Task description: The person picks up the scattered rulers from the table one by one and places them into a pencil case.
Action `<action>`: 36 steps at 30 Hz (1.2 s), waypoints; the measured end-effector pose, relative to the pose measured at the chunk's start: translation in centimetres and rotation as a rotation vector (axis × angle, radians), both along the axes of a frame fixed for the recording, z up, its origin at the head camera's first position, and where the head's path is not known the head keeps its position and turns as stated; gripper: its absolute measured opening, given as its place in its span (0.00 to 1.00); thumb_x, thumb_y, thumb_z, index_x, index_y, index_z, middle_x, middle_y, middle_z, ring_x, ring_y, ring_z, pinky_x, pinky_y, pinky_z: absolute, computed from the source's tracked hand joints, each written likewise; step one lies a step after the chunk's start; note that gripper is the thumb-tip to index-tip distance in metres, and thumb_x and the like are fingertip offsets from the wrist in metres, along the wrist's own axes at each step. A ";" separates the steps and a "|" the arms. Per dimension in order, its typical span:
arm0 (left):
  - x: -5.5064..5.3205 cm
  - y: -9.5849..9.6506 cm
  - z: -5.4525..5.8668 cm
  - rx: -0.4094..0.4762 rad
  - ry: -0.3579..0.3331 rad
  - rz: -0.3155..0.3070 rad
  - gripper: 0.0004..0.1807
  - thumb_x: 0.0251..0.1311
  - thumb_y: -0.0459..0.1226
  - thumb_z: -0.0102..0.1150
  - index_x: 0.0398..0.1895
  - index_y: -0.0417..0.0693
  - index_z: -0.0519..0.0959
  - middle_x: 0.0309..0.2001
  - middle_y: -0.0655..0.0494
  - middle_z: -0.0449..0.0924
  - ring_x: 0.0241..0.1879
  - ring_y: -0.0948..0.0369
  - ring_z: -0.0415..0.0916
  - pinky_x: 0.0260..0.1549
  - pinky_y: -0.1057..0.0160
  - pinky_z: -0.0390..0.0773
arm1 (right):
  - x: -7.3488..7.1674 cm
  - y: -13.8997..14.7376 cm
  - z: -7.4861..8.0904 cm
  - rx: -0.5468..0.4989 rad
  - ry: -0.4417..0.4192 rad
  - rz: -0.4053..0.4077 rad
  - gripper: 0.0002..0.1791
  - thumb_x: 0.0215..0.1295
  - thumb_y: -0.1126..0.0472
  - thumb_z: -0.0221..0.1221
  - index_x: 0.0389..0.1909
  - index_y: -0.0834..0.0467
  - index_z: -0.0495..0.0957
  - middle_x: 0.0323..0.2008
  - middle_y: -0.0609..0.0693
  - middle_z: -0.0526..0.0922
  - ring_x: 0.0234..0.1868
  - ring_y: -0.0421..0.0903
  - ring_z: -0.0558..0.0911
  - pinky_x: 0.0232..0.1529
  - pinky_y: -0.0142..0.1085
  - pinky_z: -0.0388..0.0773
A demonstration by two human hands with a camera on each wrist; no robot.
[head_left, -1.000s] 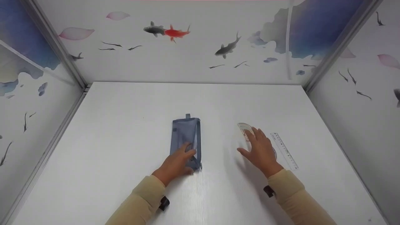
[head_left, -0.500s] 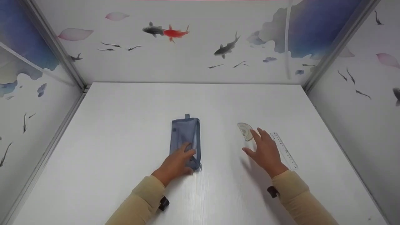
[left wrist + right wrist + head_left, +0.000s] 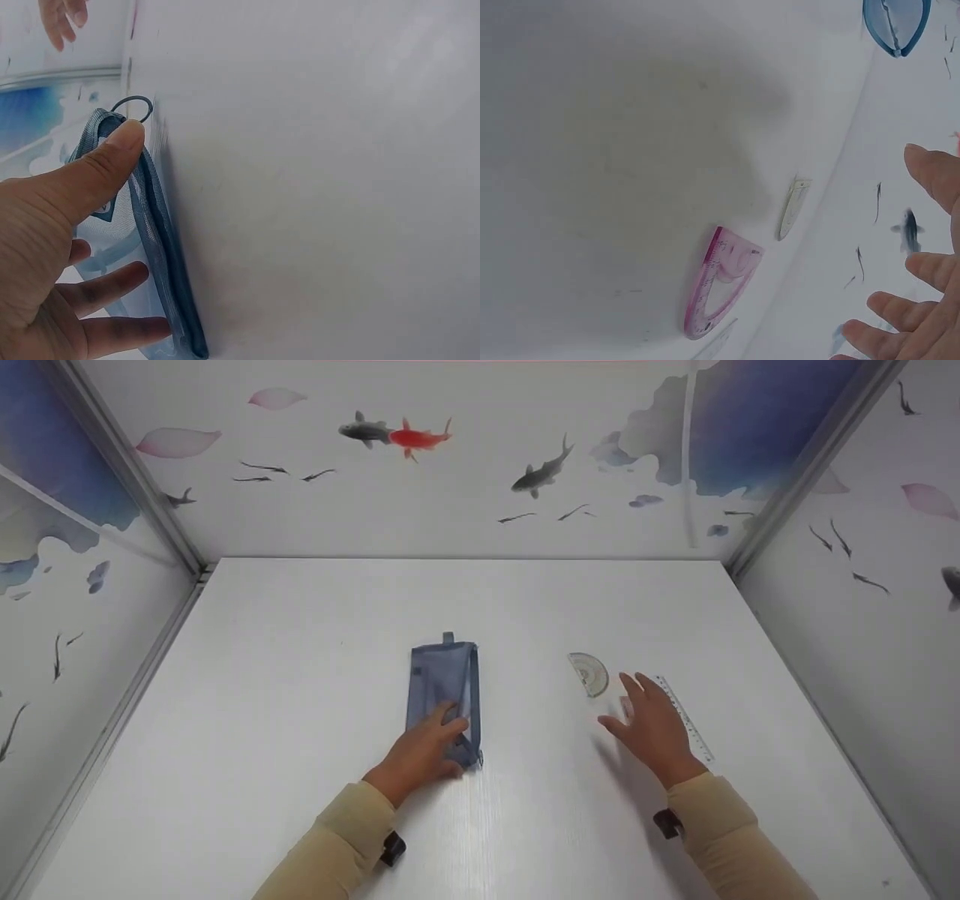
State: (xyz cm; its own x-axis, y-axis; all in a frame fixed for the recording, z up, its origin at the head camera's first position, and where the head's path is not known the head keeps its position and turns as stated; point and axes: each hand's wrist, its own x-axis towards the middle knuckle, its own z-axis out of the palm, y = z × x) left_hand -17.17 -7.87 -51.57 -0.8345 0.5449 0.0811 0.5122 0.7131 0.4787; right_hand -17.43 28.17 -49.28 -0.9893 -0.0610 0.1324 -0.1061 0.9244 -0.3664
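A blue mesh zip pencil case lies on the white table, left of the middle. My left hand rests over its near end, thumb at the zip end with the wire ring and the other fingers spread along the mesh. Further right, my right hand hovers with fingers apart, nothing in them. Beneath it sits a pink triangular set square, mostly hidden from the head view. A clear protractor lies beyond its fingertips, and a clear ruler is partly covered by the hand.
White panels with painted fish rise at the back and both sides of the table. Each wrist carries a small black device at the beige sleeve.
My right hand has moved right and slightly toward me, away from the protractor, which now shows whole. It covers more of the ruler. My left hand stays put on the pencil case.
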 end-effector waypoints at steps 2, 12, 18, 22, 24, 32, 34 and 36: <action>0.0 0.0 0.0 0.002 0.001 -0.004 0.35 0.43 0.41 0.76 0.57 0.51 0.71 0.69 0.38 0.58 0.59 0.41 0.70 0.49 0.47 0.77 | 0.1 0.3 -0.1 -0.019 -0.010 -0.006 0.43 0.59 0.50 0.66 0.70 0.65 0.59 0.68 0.69 0.60 0.68 0.67 0.60 0.65 0.59 0.59; 0.0 -0.1 0.2 -0.009 -0.041 0.008 0.38 0.45 0.42 0.75 0.61 0.51 0.69 0.70 0.39 0.56 0.62 0.41 0.67 0.51 0.47 0.76 | 0.0 1.7 -0.5 -0.086 -0.087 -0.007 0.42 0.62 0.52 0.63 0.71 0.67 0.55 0.68 0.71 0.58 0.69 0.69 0.56 0.66 0.61 0.55; -0.2 -0.2 0.2 -0.010 -0.036 0.004 0.37 0.44 0.43 0.75 0.60 0.52 0.70 0.70 0.39 0.56 0.60 0.41 0.69 0.49 0.48 0.76 | -0.1 2.3 -0.5 -0.115 -0.134 -0.017 0.43 0.63 0.53 0.62 0.71 0.68 0.54 0.69 0.71 0.57 0.70 0.68 0.54 0.68 0.59 0.51; -0.2 -0.1 0.1 -0.011 -0.019 0.001 0.36 0.44 0.43 0.75 0.58 0.51 0.70 0.69 0.38 0.57 0.59 0.41 0.70 0.48 0.48 0.77 | -0.1 2.6 -0.5 -0.121 -0.166 -0.032 0.43 0.63 0.52 0.62 0.71 0.69 0.54 0.69 0.71 0.56 0.70 0.68 0.54 0.68 0.59 0.51; -0.2 -0.1 0.1 -0.008 -0.017 -0.002 0.36 0.44 0.43 0.75 0.58 0.51 0.70 0.69 0.38 0.57 0.59 0.41 0.70 0.48 0.48 0.77 | -0.1 2.8 -0.6 -0.126 -0.187 -0.038 0.43 0.63 0.52 0.62 0.71 0.68 0.53 0.69 0.71 0.55 0.70 0.68 0.54 0.68 0.59 0.51; -0.2 -0.1 -0.1 0.006 -0.012 -0.008 0.36 0.44 0.42 0.75 0.59 0.51 0.70 0.69 0.38 0.57 0.59 0.41 0.70 0.47 0.48 0.78 | -0.4 3.7 -1.3 -0.166 -0.247 -0.050 0.44 0.62 0.54 0.63 0.71 0.69 0.52 0.70 0.72 0.54 0.70 0.68 0.53 0.67 0.60 0.51; -0.2 -0.1 -0.2 0.004 -0.012 -0.007 0.36 0.44 0.42 0.75 0.58 0.51 0.70 0.69 0.38 0.57 0.59 0.41 0.70 0.47 0.48 0.78 | -0.5 4.0 -1.4 -0.181 -0.266 -0.059 0.45 0.62 0.55 0.63 0.71 0.69 0.51 0.69 0.72 0.54 0.70 0.69 0.52 0.68 0.60 0.50; -0.2 -0.1 -0.1 0.003 -0.010 -0.007 0.36 0.44 0.42 0.75 0.58 0.51 0.70 0.69 0.38 0.57 0.59 0.42 0.70 0.48 0.48 0.77 | -0.6 4.2 -1.5 -0.194 -0.288 -0.069 0.45 0.62 0.55 0.63 0.71 0.69 0.51 0.69 0.73 0.53 0.70 0.69 0.52 0.68 0.60 0.50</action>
